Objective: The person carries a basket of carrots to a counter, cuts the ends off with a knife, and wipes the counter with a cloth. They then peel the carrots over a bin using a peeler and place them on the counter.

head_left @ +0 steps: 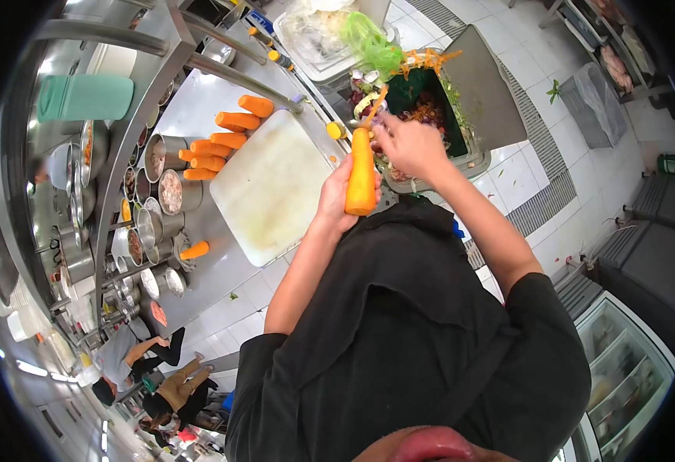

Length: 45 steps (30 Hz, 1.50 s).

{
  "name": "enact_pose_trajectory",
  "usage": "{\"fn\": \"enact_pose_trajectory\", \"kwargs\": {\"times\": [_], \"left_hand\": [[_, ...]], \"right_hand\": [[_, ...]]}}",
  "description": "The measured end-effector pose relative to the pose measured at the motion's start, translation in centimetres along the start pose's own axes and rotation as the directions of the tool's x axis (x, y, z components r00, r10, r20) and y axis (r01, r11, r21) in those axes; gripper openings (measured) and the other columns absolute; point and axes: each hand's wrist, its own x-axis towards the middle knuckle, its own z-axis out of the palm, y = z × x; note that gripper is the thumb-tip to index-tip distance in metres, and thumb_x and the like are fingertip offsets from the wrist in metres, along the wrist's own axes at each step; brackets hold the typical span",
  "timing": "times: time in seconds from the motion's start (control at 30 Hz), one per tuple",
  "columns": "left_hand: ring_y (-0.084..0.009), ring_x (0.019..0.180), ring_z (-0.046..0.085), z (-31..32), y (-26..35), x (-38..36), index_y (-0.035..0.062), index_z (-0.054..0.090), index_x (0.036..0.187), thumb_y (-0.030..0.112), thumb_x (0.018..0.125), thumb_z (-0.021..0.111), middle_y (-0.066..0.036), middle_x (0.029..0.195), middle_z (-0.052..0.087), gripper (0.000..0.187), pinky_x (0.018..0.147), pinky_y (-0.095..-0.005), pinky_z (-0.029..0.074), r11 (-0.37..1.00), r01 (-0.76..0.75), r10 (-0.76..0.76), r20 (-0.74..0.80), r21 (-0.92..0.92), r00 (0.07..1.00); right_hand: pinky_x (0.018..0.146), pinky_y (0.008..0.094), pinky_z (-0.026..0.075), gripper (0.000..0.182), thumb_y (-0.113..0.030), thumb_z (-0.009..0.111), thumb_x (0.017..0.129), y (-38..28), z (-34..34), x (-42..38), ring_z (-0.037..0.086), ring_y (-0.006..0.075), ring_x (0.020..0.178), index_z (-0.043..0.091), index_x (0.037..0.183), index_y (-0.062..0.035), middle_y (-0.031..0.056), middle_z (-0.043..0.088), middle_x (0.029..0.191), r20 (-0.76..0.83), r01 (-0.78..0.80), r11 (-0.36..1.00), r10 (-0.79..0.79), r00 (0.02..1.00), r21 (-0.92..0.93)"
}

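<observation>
My left hand (335,196) is wrapped around the lower part of a large peeled-looking carrot (361,173), its narrow end pointing away from me. Just past that end, my right hand (411,145) has its fingers curled closed, slightly blurred; what they hold is hidden. An orange strip of carrot peel (377,104) hangs by its fingertips. Below both hands stands a bin (474,154) with peels and scraps inside. To the left lies a white cutting board (264,189) on the steel counter. Several carrots (230,138) line up along its far left edge.
A lone carrot (195,250) lies near steel pots (172,192) of ingredients on the left. Metal shelf rails (237,77) cross above the counter. Orange peels (430,60) drape over the bin's rim. Two people (176,389) are at lower left; a glass-door fridge (622,362) is at right.
</observation>
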Motion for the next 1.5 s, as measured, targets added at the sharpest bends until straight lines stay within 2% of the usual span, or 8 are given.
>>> {"fn": "enact_pose_trajectory", "kwargs": {"times": [0.33,0.4,0.53,0.67,0.9,1.1,1.23,1.5], "left_hand": [[-0.0228,0.081,0.064,1.6,1.0,0.2,0.0086,0.056,0.130,0.044,0.108,0.037,-0.011,0.100,0.064,0.045,0.076,-0.0366,0.055,0.962,-0.191,0.144,-0.232,-0.193,0.962],[-0.0225,0.082,0.064,0.1,1.0,-0.3,0.0093,0.052,0.136,0.043,0.108,0.038,-0.011,0.100,0.064,0.046,0.074,-0.0355,0.056,0.993,-0.016,0.044,0.244,-0.116,0.969],[-0.0234,0.083,0.066,0.8,0.7,0.3,0.0073,0.053,0.129,0.044,0.109,0.033,-0.013,0.098,0.065,0.046,0.075,-0.0367,0.057,0.989,-0.090,0.093,0.013,-0.119,0.996],[-0.0236,0.091,0.065,0.3,1.0,0.1,0.0071,0.047,0.144,0.037,0.109,0.035,-0.013,0.105,0.064,0.048,0.084,-0.0382,0.055,0.951,-0.134,0.126,-0.043,-0.279,0.991],[-0.0239,0.087,0.065,-0.5,1.0,0.2,0.0091,0.054,0.129,0.039,0.109,0.037,-0.012,0.099,0.065,0.040,0.081,-0.0362,0.056,0.959,0.048,0.038,0.296,-0.278,0.954],[-0.0212,0.078,0.065,2.4,1.1,0.4,0.0070,0.057,0.120,0.046,0.107,0.036,-0.011,0.095,0.065,0.046,0.067,-0.0371,0.056,0.945,-0.147,0.059,-0.291,-0.290,0.955],[-0.0243,0.077,0.064,-0.2,0.6,-1.0,0.0066,0.057,0.121,0.046,0.108,0.032,-0.014,0.098,0.065,0.049,0.065,-0.0382,0.056,0.991,0.073,-0.065,0.070,-0.110,0.995],[-0.0226,0.088,0.065,1.9,1.1,-1.5,0.0059,0.056,0.124,0.039,0.107,0.040,-0.012,0.101,0.066,0.040,0.080,-0.0389,0.056,0.966,-0.147,0.117,-0.145,-0.213,0.982]], "right_hand": [[0.052,0.0451,0.053,0.056,-0.048,0.054,0.097,-3.7,-1.8,-6.2,0.067,0.0354,0.057,0.061,0.132,-0.0044,0.0163,0.068,0.066,-0.069,0.283,0.954,-0.277,0.958,0.099],[0.055,0.0475,0.054,0.053,-0.047,0.052,0.099,-2.1,-2.1,-2.6,0.069,0.0366,0.060,0.062,0.129,-0.0044,0.0183,0.069,0.069,-0.063,0.072,0.997,-0.071,0.995,0.023],[0.060,0.0506,0.055,0.051,-0.046,0.051,0.099,0.6,-1.4,0.2,0.069,0.0403,0.066,0.063,0.127,-0.0046,0.0198,0.071,0.074,-0.049,-0.051,0.998,0.050,0.998,-0.022],[0.056,0.0443,0.054,0.055,-0.045,0.056,0.096,-3.6,-2.2,-6.8,0.070,0.0326,0.063,0.061,0.132,-0.0044,0.0168,0.070,0.071,-0.042,0.339,0.925,-0.337,0.940,0.171],[0.055,0.0489,0.054,0.053,-0.046,0.051,0.098,-1.1,-2.1,-2.4,0.069,0.0371,0.062,0.061,0.130,-0.0042,0.0184,0.069,0.069,-0.009,0.027,0.999,-0.027,1.000,0.022],[0.055,0.0459,0.053,0.055,-0.042,0.059,0.094,-5.4,-3.4,-6.6,0.068,0.0348,0.060,0.059,0.135,-0.0051,0.0167,0.068,0.069,0.105,0.262,0.965,-0.259,0.960,-0.018],[0.054,0.0496,0.054,0.044,-0.045,0.048,0.100,-1.9,-2.4,-1.2,0.069,0.0366,0.061,0.066,0.112,-0.0064,0.0173,0.068,0.066,0.001,0.145,0.989,-0.145,0.989,-0.033],[0.065,0.0493,0.055,0.050,-0.044,0.050,0.100,-2.9,-1.9,-3.4,0.071,0.0380,0.073,0.063,0.132,-0.0073,0.0184,0.073,0.083,0.049,0.120,0.983,-0.128,0.991,0.138]]}}
